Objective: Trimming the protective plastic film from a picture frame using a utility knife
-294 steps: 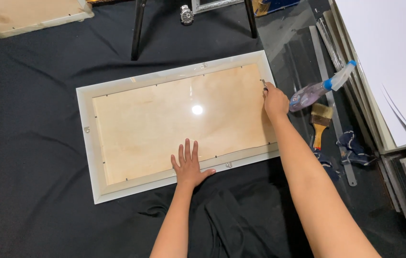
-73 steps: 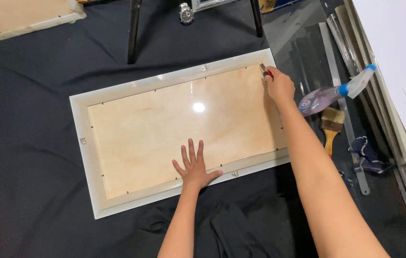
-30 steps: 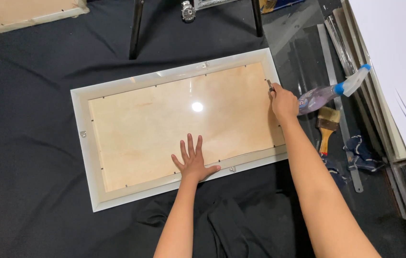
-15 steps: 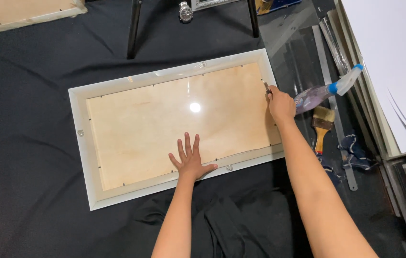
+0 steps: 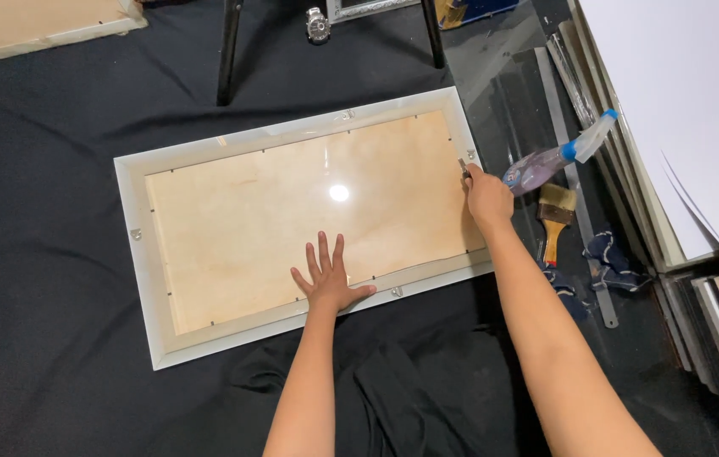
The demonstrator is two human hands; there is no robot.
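Observation:
A white picture frame (image 5: 141, 254) lies face down on black cloth, with a tan backing board (image 5: 275, 211) set in it. My left hand (image 5: 327, 278) presses flat on the board near the frame's lower edge, fingers spread. At the frame's right edge, my right hand (image 5: 486, 195) is closed around a small metal tool (image 5: 464, 167), its tip at the inner right rim of the frame.
A spray bottle (image 5: 554, 156) with a blue nozzle and a paintbrush (image 5: 555, 216) lie right of the frame. Metal strips and large white sheets (image 5: 681, 110) are stacked at the far right. Black stand legs (image 5: 228, 51) rise behind; another board (image 5: 38, 25) lies top left.
My right hand has slid a little down along the frame's right edge with the tool. The left hand stays pressed flat on the board. The view has shifted slightly.

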